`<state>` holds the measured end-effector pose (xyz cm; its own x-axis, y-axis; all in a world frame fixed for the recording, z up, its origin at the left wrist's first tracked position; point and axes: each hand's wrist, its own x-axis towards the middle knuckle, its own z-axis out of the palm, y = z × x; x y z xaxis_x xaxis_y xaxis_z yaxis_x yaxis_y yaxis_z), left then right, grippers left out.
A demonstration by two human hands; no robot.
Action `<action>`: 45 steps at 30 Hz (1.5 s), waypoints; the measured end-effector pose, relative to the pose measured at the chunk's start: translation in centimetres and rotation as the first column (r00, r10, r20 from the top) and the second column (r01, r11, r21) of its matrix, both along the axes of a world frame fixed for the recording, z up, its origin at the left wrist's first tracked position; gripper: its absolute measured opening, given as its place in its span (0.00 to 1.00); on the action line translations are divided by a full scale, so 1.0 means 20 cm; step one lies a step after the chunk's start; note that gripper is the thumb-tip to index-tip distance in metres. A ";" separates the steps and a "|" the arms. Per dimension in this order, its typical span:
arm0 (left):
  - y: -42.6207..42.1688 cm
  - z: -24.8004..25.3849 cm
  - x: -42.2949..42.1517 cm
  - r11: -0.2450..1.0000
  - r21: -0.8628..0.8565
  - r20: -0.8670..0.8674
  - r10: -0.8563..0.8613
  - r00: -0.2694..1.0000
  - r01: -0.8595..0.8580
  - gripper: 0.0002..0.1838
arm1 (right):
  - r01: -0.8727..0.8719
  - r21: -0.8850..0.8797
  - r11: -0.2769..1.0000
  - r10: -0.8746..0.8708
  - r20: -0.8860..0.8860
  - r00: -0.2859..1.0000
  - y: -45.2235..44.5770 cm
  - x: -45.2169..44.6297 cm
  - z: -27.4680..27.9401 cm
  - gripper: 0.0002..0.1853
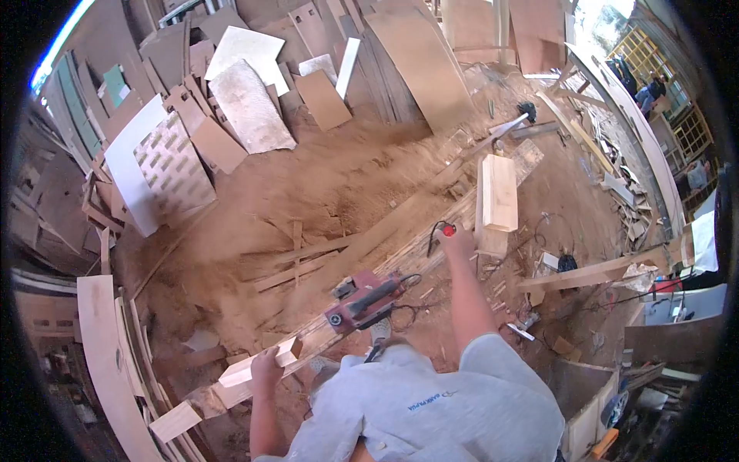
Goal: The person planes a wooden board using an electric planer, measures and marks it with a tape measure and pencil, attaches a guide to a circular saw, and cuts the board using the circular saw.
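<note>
My left hand [267, 367] is closed on a short pale wooden block [237, 374], which lies at the near end of a long wooden beam [319, 336]. My right hand [457, 240], arm stretched forward, grips a small red and black object [448, 229] that I cannot identify. Between my hands, a dark red power tool [365, 301] with a black handle rests on the beam; neither hand touches it. Just beyond my right hand lies a thick pale timber block [500, 192].
Boards and sheets [250, 108] lean at the back left. Sawdust and wood strips [300, 258] cover the ground. Cables [412, 308] lie near the tool. Long planks [108, 362] stand at the left; an open wooden box [589, 393] is at the lower right. Distant people [653, 91] are at the upper right.
</note>
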<state>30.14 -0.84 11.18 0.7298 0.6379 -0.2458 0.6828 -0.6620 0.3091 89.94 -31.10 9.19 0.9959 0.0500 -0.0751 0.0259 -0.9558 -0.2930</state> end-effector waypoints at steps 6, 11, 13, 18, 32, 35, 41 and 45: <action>0.02 0.01 -0.09 0.997 -0.075 -0.209 0.003 0.978 -0.019 0.23 | 0.500 0.866 0.008 0.046 -0.499 0.865 0.10 -0.40 0.26 0.24; 0.08 -0.07 -0.38 0.999 -0.038 -0.137 -0.014 0.991 0.008 0.17 | 0.529 0.842 -0.107 0.317 -0.476 0.821 0.28 -0.78 0.48 0.33; 0.20 -0.16 -0.58 0.984 0.072 -0.090 -0.154 0.984 0.161 0.18 | 0.511 0.854 -0.096 0.483 -0.409 0.774 0.42 -0.98 0.50 0.37; 0.46 -0.17 -0.94 1.000 0.012 -0.296 0.009 0.955 -0.006 0.13 | 0.388 0.918 0.081 0.771 -0.305 0.560 0.82 -1.58 0.67 0.38; 0.30 -0.35 -0.89 0.975 0.097 -0.059 0.207 0.976 -0.201 0.07 | 0.173 0.869 0.464 0.851 -0.491 0.183 1.32 -2.43 0.56 0.37; 0.35 -0.19 -0.95 0.992 0.055 -0.058 0.119 0.991 -0.115 0.14 | 0.132 0.850 0.511 0.845 -0.524 0.104 1.36 -2.47 0.55 0.36; 0.23 0.05 -0.97 0.938 -0.302 0.533 0.313 0.786 -0.169 0.43 | -0.676 0.699 0.233 0.972 -0.180 0.150 1.40 -2.69 0.57 0.40; 0.08 0.17 -0.92 0.208 -0.970 0.245 0.841 0.483 0.130 0.42 | -0.839 0.544 -0.001 1.000 -0.017 -0.012 1.40 -2.89 0.55 0.45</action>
